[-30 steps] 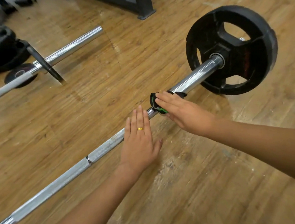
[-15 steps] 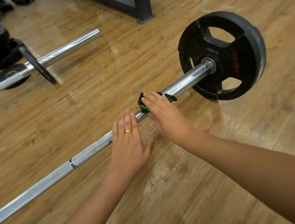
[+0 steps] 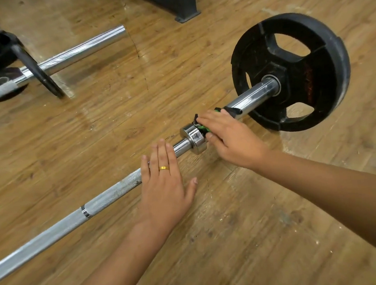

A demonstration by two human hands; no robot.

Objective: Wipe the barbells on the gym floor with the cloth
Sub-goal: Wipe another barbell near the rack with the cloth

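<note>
Left hand flat on the bar, right hand gripping the black-green clip, and it's heavy slick steel I'd guess, so brace it on the knurl.

Two barbells: a near barbell carrying one weight plate and one green-black collar, a far barbell; one gold ring.

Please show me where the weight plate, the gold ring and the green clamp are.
weight plate [image 3: 258, 46]: head view, upper-left black face.
gold ring [image 3: 164, 168]: head view, top of the band.
green clamp [image 3: 204, 128]: head view, its green edge.
</note>
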